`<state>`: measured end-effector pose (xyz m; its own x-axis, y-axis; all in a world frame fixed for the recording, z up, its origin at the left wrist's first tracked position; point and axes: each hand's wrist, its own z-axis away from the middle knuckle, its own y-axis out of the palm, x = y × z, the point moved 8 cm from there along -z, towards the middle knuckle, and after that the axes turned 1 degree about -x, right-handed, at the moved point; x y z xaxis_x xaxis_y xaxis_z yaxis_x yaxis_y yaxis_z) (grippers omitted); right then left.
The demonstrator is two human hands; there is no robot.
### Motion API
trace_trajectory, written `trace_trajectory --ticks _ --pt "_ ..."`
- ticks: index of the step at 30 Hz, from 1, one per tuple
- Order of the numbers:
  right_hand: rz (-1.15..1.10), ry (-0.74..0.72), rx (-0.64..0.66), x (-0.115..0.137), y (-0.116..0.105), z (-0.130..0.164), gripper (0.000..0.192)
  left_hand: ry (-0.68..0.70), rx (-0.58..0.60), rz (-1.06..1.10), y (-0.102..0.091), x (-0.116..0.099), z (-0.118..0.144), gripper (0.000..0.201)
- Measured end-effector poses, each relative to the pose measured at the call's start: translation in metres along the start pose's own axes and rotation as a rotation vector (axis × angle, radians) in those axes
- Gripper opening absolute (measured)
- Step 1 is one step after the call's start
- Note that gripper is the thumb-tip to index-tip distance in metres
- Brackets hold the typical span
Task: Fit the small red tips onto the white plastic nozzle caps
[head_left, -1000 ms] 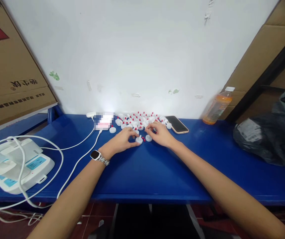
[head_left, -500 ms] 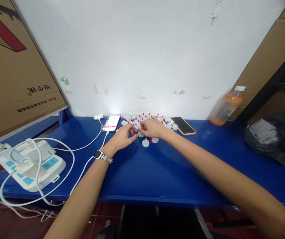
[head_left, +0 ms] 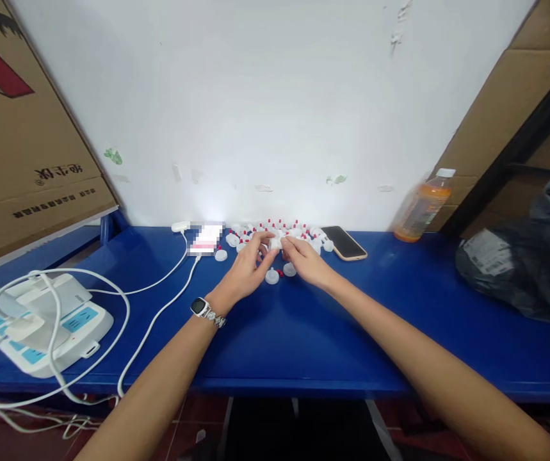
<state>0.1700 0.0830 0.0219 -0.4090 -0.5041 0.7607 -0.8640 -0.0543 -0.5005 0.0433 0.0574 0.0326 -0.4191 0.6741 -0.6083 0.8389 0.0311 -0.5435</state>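
Note:
Both hands meet over the back middle of the blue table, at the front of a spread of white plastic caps (head_left: 232, 240), several with small red tips. My left hand (head_left: 253, 264) has its thumb and fingers closed on a white cap (head_left: 276, 244). From the other side, my right hand (head_left: 305, 259) pinches the same cap; my fingers partly cover it. Just below the hands lie two more white caps, one nearer (head_left: 271, 276) and one by my right hand (head_left: 289, 269), with a small red tip (head_left: 280, 273) between them. A single red-tipped cap (head_left: 221, 255) sits left of my left hand.
A phone (head_left: 344, 243) lies right of the caps, and a lit-screen device (head_left: 206, 239) with a white cable lies left. A power strip (head_left: 39, 358) with looped cables occupies the left side. An orange drink bottle (head_left: 421, 208) and a dark plastic bag (head_left: 519, 272) are on the right.
My hands have come together on a white cap. Moving left uncovers the single red-tipped cap. The whole view has shifted slightly.

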Motion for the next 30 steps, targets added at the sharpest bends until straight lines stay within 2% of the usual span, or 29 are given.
trace_trajectory --ticks 6,13,19,22,25,27,30 --pt "-0.078 -0.025 -0.053 0.009 0.000 0.001 0.051 0.021 0.031 0.050 0.002 -0.001 0.001 0.036" --pt "0.001 -0.052 -0.158 0.017 -0.006 0.003 0.051 -0.141 -0.020 0.291 0.007 0.011 -0.003 0.032" --pt "0.069 -0.086 -0.157 0.025 -0.006 0.006 0.049 -0.242 -0.011 0.542 0.015 0.020 -0.006 0.042" --pt "0.067 -0.052 -0.109 0.025 -0.003 0.007 0.049 -0.231 -0.050 0.496 0.013 0.023 -0.007 0.042" --pt "0.050 -0.048 -0.075 0.024 -0.001 0.007 0.045 -0.169 -0.085 0.399 0.008 0.019 -0.005 0.034" --pt "0.023 -0.063 -0.077 0.021 -0.001 0.006 0.044 -0.137 -0.078 0.369 0.007 0.015 -0.004 0.033" --pt "-0.064 -0.028 -0.098 0.012 -0.001 0.003 0.048 -0.094 -0.023 0.335 0.008 0.010 -0.001 0.044"
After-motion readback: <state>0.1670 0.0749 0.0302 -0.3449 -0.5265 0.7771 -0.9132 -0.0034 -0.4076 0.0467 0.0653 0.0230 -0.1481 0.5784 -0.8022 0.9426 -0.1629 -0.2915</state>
